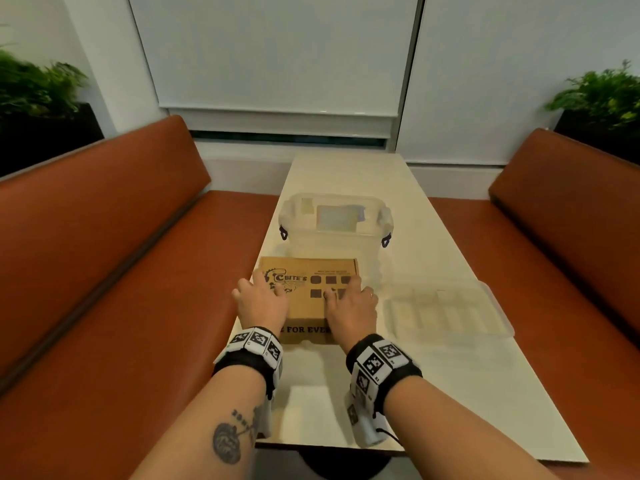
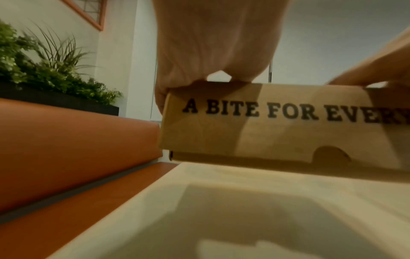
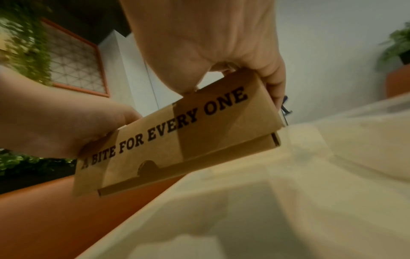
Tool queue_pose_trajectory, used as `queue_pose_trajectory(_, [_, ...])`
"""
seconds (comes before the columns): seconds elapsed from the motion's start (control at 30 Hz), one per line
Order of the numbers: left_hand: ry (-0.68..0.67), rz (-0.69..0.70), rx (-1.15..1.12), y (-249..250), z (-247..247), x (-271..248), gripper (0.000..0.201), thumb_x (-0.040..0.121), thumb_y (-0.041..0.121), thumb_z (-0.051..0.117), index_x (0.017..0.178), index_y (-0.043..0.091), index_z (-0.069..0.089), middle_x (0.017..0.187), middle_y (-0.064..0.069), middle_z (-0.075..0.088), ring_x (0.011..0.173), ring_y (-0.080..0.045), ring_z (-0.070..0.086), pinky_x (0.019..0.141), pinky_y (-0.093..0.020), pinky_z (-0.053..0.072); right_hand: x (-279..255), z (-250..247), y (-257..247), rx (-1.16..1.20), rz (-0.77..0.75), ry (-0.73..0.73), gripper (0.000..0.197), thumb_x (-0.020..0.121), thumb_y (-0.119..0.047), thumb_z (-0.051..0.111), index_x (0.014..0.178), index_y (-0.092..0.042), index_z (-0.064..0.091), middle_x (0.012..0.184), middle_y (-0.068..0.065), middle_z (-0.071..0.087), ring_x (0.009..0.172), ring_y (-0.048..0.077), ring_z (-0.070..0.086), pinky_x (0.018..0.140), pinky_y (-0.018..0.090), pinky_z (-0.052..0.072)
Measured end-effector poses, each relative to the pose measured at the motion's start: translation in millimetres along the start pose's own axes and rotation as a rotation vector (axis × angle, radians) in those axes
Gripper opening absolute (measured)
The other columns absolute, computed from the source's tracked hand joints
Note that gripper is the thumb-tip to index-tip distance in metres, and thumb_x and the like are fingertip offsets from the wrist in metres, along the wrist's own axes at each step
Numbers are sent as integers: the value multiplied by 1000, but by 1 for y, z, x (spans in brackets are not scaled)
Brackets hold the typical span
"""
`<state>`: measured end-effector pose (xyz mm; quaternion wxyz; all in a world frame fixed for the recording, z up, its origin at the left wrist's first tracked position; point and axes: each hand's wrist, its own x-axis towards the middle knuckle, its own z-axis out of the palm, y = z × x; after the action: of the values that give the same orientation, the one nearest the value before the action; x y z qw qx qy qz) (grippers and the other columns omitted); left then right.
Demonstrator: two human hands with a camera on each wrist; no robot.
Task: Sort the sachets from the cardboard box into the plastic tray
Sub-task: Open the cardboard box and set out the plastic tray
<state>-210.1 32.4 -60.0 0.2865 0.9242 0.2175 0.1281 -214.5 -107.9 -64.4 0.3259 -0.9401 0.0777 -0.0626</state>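
A closed brown cardboard box (image 1: 308,306) printed "A BITE FOR EVERY ONE" lies on the white table, its front side showing in the left wrist view (image 2: 266,131) and the right wrist view (image 3: 177,149). My left hand (image 1: 261,299) lies on the lid's left part, an outer finger hooked down over the left edge (image 2: 160,99). Over on the lid's right part, my right hand (image 1: 351,306) has a finger reaching down the right side (image 3: 275,87). No sachets are visible. The clear compartmented plastic tray (image 1: 495,296) sits just right of the box.
A clear lidded plastic container (image 1: 332,244) with dark latches stands right behind the box. The narrow table (image 1: 346,393) has orange benches on the left (image 1: 104,271) and right (image 1: 571,237). Planters stand behind both benches.
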Motion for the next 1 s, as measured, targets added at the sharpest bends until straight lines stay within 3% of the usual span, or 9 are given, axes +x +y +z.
queue_pose_trajectory(0.27, [-315, -32, -26, -23, 34, -10, 59, 96, 31, 46, 148, 21, 21, 134, -18, 37, 126, -34, 31, 103, -43, 34, 6, 17, 37, 38, 110, -184, 50, 96, -41, 41, 133, -9, 32, 125, 21, 45, 119, 35, 38, 97, 42, 38])
queue_pose_trajectory(0.5, [-377, -30, 31, -22, 38, -2, 57, 97, 30, 43, 148, 16, 21, 139, -18, 37, 127, -36, 34, 106, -44, 31, 16, 20, 54, 26, 108, -233, 52, 95, -43, 46, 134, -12, 30, 123, 19, 46, 113, 35, 46, 96, 42, 43])
queue_pose_trajectory(0.6, [-430, -154, 93, -15, 31, 3, 63, 99, 40, 35, 151, 18, 6, 143, -19, 36, 125, -39, 43, 107, -50, 31, 21, 16, 55, 31, 138, -257, 52, 96, -43, 42, 135, -13, 24, 120, 18, 52, 104, 36, 56, 91, 44, 48])
queue_pose_trajectory(0.67, [-480, -244, 78, -10, 26, 8, 65, 101, 43, 29, 151, 13, 0, 141, -23, 40, 123, -39, 47, 104, -48, 37, 26, 10, 54, 23, 165, -258, 52, 96, -43, 40, 135, -13, 23, 117, 19, 56, 101, 36, 59, 89, 44, 49])
queue_pose_trajectory(0.83, [-532, -241, 120, 5, 6, 32, 60, 100, 46, 25, 141, 4, 32, 142, -19, 42, 126, -33, 45, 99, -36, 37, 47, -21, 42, 24, 181, -197, 53, 98, -47, 32, 132, -7, 32, 120, 21, 59, 107, 36, 57, 87, 39, 44])
queue_pose_trajectory(0.93, [-439, -195, 87, 21, -9, 49, 63, 99, 51, 22, 133, 3, 45, 135, -19, 50, 119, -33, 51, 93, -35, 40, 63, -42, 31, 113, 168, -89, 55, 99, -46, 33, 133, -3, 37, 127, 21, 54, 115, 36, 53, 90, 38, 41])
queue_pose_trajectory(1.0, [-307, -171, 13, 30, -16, 60, 64, 99, 53, 23, 126, 2, 52, 126, -18, 57, 112, -32, 55, 89, -35, 43, 75, -53, 24, 272, 152, 3, 52, 99, -43, 36, 131, -2, 40, 125, 21, 55, 111, 35, 55, 85, 36, 43])
